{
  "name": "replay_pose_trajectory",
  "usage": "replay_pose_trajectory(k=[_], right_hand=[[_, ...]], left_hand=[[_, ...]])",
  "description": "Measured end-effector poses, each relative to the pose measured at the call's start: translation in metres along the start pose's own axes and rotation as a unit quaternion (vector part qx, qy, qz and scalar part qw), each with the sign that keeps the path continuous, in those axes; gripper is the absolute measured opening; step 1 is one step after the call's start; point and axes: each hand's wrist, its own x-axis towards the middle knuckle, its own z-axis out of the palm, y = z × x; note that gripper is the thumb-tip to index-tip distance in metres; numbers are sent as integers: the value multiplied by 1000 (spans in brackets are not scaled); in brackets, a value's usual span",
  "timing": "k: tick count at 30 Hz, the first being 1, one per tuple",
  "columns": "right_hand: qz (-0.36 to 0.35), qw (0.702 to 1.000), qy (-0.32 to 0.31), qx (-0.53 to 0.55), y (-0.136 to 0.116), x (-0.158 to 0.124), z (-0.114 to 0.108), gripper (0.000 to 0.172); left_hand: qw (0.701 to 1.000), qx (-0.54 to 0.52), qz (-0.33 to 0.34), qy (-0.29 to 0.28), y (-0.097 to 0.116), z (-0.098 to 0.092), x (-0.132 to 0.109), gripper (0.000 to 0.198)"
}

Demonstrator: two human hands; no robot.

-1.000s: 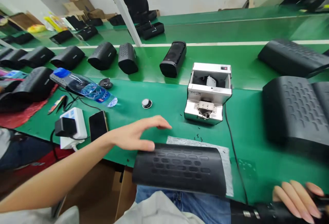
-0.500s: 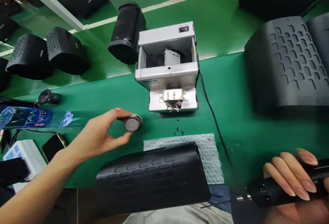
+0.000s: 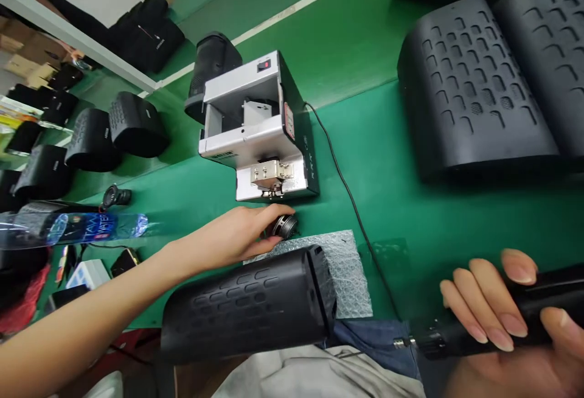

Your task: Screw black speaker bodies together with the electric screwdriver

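Pinched between the thumb and fingers of my left hand point(image 3: 249, 230) is a small round speaker driver point(image 3: 285, 226), just in front of the screw feeder. My right hand point(image 3: 497, 307) is wrapped around a black electric screwdriver point(image 3: 456, 338), its metal bit pointing left. A black speaker housing point(image 3: 241, 307) with rows of oblong dents lies on its side at the table's near edge, partly over a sheet of bubble wrap point(image 3: 353, 288). The silver screw feeder point(image 3: 246, 142), with a lit red switch, stands beyond my left hand.
Black speakers point(image 3: 474, 94) stand at the right, and several more point(image 3: 137, 124) at the back left. A black cable point(image 3: 344, 182) runs over the green table. Another driver point(image 3: 116, 196), a water bottle point(image 3: 98, 227) and a phone point(image 3: 124, 262) lie left.
My left hand has moved right with the driver and tilted it, so its side now shows. The view has shifted; my right hand still grips the screwdriver.
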Motion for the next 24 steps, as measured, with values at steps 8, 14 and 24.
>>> replay_pose_trajectory(k=[8,14,24], right_hand=[[16,985,-166,53,-5,-5,16,29],[22,977,-189,96,-3,-7,15,26],[11,970,-218,112,-2,-7,15,17]], left_hand=[[999,30,32,-23,28,-13,27,43],[989,35,131,-64,70,-35,63,42],[962,-25,236,-137,102,-45,106,32]])
